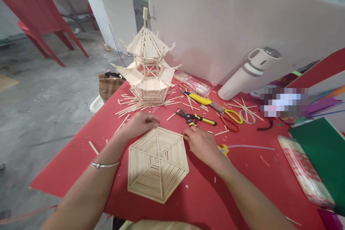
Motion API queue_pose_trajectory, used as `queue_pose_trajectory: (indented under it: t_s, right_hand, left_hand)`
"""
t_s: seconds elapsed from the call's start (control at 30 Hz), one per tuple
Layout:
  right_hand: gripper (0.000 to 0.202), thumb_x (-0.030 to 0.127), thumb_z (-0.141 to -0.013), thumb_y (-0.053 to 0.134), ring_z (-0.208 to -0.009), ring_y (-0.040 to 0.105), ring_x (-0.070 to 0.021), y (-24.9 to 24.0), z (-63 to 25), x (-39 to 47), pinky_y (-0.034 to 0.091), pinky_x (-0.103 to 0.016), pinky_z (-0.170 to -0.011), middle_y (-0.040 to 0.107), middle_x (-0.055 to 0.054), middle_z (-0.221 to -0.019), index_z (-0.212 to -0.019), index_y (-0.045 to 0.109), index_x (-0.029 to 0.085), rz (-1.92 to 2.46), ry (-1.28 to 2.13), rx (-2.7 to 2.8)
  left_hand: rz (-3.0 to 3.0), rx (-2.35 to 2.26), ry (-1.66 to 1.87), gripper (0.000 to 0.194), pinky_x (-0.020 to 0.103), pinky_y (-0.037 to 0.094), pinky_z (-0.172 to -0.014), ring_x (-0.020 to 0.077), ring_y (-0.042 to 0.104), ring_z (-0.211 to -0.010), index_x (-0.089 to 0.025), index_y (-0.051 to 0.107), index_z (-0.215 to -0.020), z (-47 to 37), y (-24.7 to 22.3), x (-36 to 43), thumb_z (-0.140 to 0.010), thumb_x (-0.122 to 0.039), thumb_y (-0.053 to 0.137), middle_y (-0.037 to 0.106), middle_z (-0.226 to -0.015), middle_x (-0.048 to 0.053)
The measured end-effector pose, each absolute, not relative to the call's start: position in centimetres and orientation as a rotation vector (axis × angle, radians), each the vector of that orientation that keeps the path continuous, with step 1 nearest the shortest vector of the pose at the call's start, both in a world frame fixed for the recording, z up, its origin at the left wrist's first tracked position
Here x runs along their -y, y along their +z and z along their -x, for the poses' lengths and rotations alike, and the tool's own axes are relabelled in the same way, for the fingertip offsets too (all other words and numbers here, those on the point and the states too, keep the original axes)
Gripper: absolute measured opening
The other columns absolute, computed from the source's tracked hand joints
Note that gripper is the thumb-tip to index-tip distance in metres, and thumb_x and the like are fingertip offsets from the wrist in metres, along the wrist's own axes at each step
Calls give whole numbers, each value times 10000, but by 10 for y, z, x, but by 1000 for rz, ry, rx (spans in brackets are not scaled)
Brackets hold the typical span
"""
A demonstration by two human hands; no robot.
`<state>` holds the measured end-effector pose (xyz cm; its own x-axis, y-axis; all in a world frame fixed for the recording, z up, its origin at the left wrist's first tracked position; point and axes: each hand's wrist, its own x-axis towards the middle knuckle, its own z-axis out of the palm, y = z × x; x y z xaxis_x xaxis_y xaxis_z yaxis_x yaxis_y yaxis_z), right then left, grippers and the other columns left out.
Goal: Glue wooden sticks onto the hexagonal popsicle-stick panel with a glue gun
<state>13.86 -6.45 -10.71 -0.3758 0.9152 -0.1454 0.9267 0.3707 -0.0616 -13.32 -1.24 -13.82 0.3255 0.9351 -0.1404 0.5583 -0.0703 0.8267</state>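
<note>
Grip on both sides sat narrow, fingers of your left hand (144,123) bunched by the top corner of the hexagonal stick panel (159,159), your right hand (201,143) gathered at its upper-right corner; couldn't tell whether either pinched it. Panel lay on the red worktop (205,205) right in front of you, stick pagoda (147,45) beyond. Step looked like corner adjusting, so the next move called for light, even fingertip pressure.

A red chair (32,3) stands left, a white bottle (238,81) right
</note>
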Motion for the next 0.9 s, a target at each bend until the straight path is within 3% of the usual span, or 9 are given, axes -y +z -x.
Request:
queue_pose_trajectory:
  t_s: [0.9]
  right_hand:
    - [225, 306, -1030, 424, -934, 633, -166, -103, -136, 62, 347, -264, -662, 655, -23, -1001, -997, 639, 249, -1707, -259, -2482]
  left_hand:
    - [-1784, -1327, 577, 206, 249, 508, -676, 155, 688, -748, -222, 768, -953, 134, -141, 12, -807, -325, 666, 782, -861, 0]
